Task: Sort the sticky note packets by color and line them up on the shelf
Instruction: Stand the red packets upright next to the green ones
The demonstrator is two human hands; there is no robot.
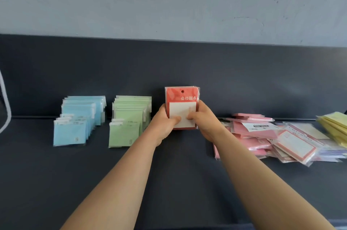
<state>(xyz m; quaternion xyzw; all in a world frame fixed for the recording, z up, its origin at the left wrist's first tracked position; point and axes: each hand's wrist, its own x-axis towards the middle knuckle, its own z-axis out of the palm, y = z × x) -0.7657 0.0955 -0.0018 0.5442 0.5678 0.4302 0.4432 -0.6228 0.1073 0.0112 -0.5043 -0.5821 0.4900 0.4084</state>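
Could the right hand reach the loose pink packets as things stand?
Probably yes: the pink packets lie just beside the right hand with nothing between, though it must first release the red packet stack.

I have one view to work from: the wide-angle camera on the person's head. It looks forward and down across the dark shelf [178,182] toward its dark back panel [187,64] and the pale wall [169,0] above. Both forearms run up from the bottom edge and meet at the centre. There the left hand [163,124] and right hand [206,122] grip the red packets [181,96], near enough that I can read single fingers. The blue packets [78,122] sit left of centre; the yellow packets [336,126] are cut off by the right edge. Straight lines bow slightly toward the margins.
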